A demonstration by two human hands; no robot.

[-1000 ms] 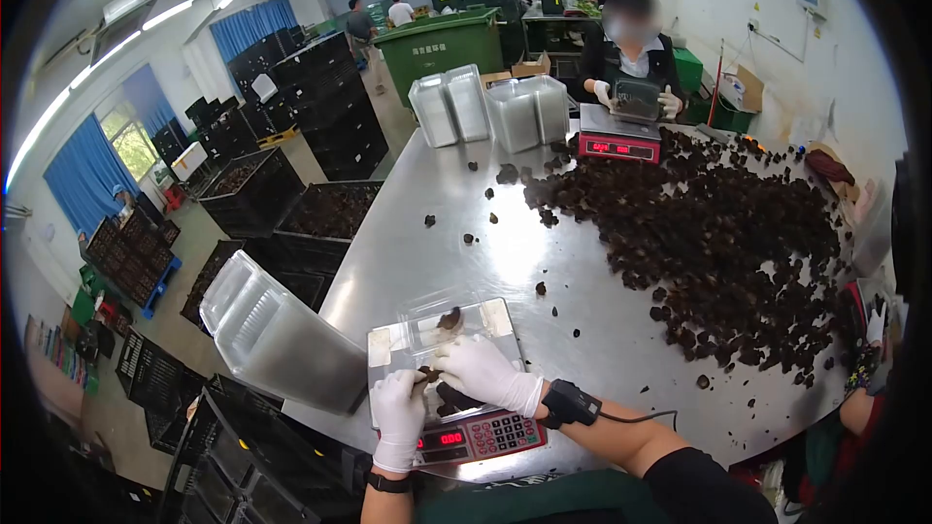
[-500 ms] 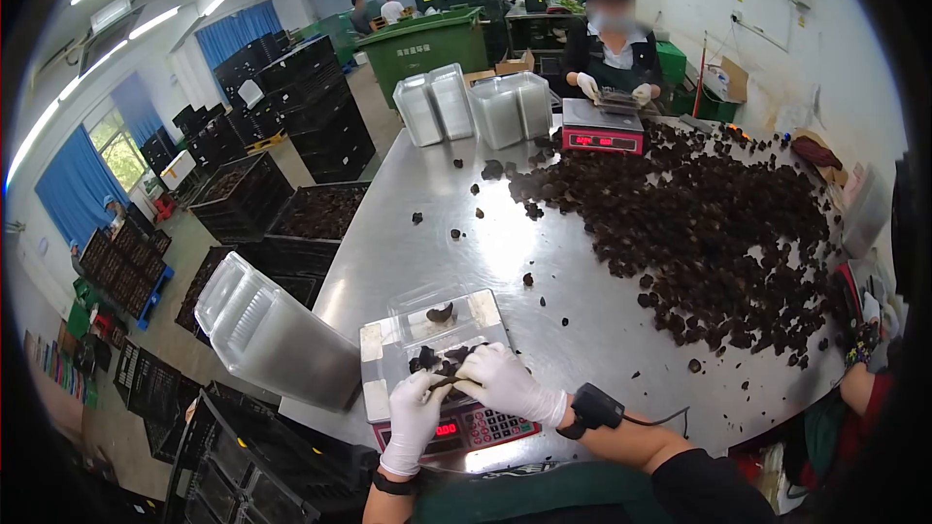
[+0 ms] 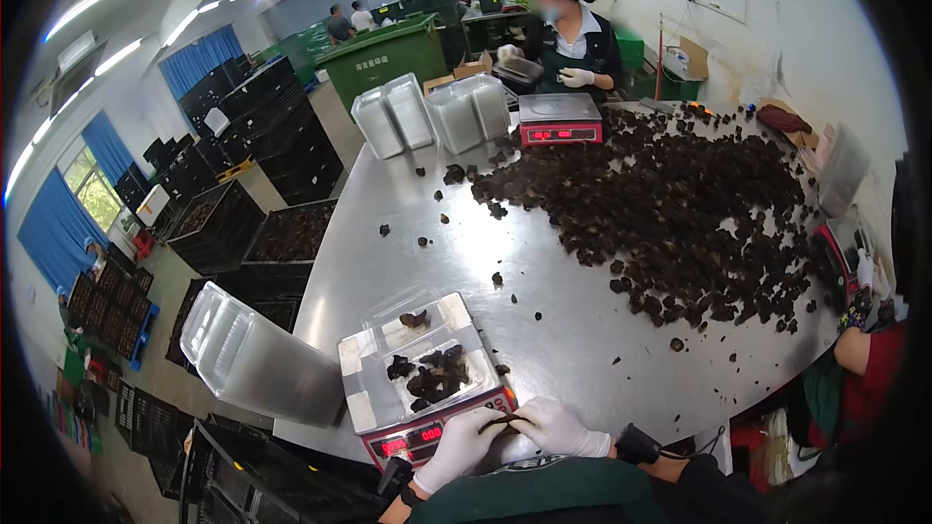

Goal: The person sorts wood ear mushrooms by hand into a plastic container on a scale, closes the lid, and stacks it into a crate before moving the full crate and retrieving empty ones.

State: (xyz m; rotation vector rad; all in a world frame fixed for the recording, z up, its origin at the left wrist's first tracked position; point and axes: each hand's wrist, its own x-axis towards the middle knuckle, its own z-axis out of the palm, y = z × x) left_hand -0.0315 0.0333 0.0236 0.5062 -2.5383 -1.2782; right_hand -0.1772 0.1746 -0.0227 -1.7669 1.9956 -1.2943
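Observation:
My left hand (image 3: 461,446), in a white glove, is closed on one end of a dark wood ear mushroom piece (image 3: 500,422). Its other end is pinched by my gloved right hand (image 3: 561,427), low over the front edge of the table. Just ahead and to the left is a scale (image 3: 359,409) with a red lit display. An open clear plastic box (image 3: 417,341) lies on it, holding several dark mushroom pieces (image 3: 439,375). One more piece (image 3: 413,319) sits towards the lid side of the box.
A large heap of dark mushrooms (image 3: 670,204) covers the right of the metal table (image 3: 427,262). Stacked clear boxes (image 3: 262,354) stand at left. Across the table, a co-worker (image 3: 568,39) holds a clear box behind another scale (image 3: 560,133). Another person's arm (image 3: 854,349) is at right.
Both my hands have moved from over the box back towards my body, with a mushroom piece between them. The view has shifted. The co-worker has lifted a box off the far scale.

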